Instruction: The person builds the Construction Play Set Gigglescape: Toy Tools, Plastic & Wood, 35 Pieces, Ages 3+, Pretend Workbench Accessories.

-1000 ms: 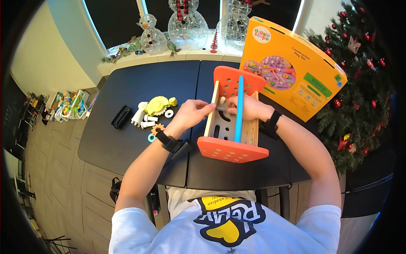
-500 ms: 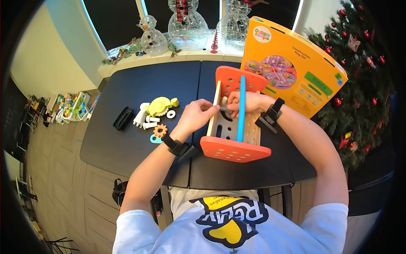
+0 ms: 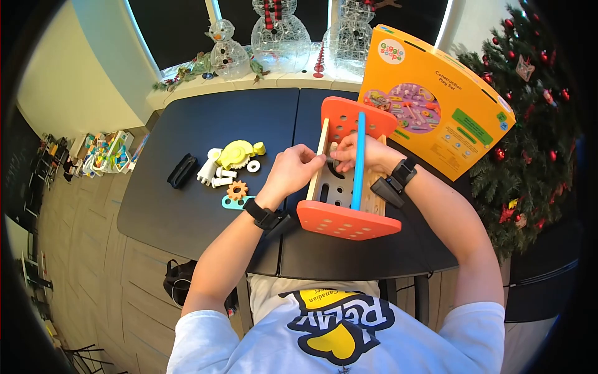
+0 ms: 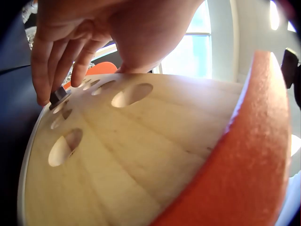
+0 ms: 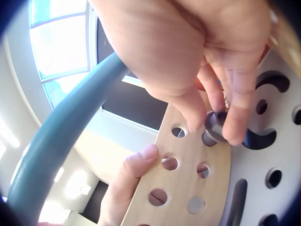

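Observation:
On the outer side of the toy bench's wooden side panel (image 4: 127, 141), the left hand (image 3: 290, 172) has its fingertips on a grey bolt head (image 4: 59, 97). Its thumb lies at the panel's edge in the right wrist view. Inside the bench, beneath the blue bar (image 3: 359, 168), the right hand (image 3: 369, 153) pinches a dark grey nut (image 5: 215, 123) between thumb and fingers. A threaded shaft shows below the nut, close to the panel's inner face. Red end panels (image 3: 349, 219) close both ends, and a grey slotted board (image 5: 256, 176) runs beside the wood.
Left of the bench lie a yellow toy piece (image 3: 235, 154), white bolts (image 3: 222, 182), an orange gear (image 3: 237, 190), a turquoise strip (image 3: 234, 202) and a black case (image 3: 182, 171). A large orange box (image 3: 436, 100) stands behind at the right, near a decorated tree (image 3: 526, 156).
The right hand has shifted slightly, its wrist turning and its fingers clearer at the nut. The left hand stays at the panel. The whole head view has drifted a little.

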Demonstrator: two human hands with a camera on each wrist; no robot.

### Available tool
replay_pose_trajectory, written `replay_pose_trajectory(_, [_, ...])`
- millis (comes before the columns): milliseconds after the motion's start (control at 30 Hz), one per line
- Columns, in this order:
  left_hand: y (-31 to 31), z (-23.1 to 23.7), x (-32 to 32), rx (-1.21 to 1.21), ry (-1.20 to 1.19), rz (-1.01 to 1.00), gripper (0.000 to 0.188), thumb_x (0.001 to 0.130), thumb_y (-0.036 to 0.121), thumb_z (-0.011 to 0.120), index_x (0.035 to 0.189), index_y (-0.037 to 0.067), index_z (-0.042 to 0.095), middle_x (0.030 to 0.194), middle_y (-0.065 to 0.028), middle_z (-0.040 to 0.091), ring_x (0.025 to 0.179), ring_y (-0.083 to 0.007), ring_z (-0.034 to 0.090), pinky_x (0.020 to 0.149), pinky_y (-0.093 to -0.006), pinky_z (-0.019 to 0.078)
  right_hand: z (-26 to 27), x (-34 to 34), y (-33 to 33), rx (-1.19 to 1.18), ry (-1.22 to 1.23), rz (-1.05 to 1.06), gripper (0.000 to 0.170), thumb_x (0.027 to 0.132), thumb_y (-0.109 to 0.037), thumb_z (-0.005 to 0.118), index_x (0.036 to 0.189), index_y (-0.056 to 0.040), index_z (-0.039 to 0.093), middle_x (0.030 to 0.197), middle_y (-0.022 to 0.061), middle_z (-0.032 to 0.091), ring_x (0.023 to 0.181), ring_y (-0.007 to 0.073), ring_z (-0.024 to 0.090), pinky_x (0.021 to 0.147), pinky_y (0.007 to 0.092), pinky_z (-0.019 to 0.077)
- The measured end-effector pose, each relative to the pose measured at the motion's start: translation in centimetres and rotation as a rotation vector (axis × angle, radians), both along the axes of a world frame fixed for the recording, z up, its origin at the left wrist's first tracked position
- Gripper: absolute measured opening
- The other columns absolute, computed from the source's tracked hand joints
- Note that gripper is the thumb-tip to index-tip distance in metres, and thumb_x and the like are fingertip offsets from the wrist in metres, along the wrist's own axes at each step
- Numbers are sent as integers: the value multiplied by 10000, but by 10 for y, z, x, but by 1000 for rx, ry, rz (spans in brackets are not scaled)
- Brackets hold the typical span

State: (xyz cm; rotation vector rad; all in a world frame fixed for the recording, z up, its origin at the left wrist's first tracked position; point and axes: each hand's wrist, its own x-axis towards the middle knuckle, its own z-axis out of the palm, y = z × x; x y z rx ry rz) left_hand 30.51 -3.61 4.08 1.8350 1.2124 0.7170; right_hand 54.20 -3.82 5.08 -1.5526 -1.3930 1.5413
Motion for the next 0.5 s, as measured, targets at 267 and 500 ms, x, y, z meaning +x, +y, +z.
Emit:
replay_pose_trajectory(267, [1, 2, 4, 21, 49, -17, 432, 938, 403, 739, 997, -25, 719, 941, -159, 775, 882, -229, 742, 816, -355, 568, -11, 10, 0, -5, 75, -8, 207, 944, -83, 729, 1054, 85, 681, 949, 195, 758, 845, 273, 783, 771, 341, 646])
replay_pose_trajectory(500, [2, 1, 5, 28, 37, -20, 420, 937, 399, 739, 947, -19, 702, 889, -148, 764, 824, -215, 725, 771, -348, 560, -9, 9, 5, -60, 33, -24, 238, 937, -99, 724, 1068, 95, 680, 910, 200, 753, 822, 279, 778, 731, 359, 630])
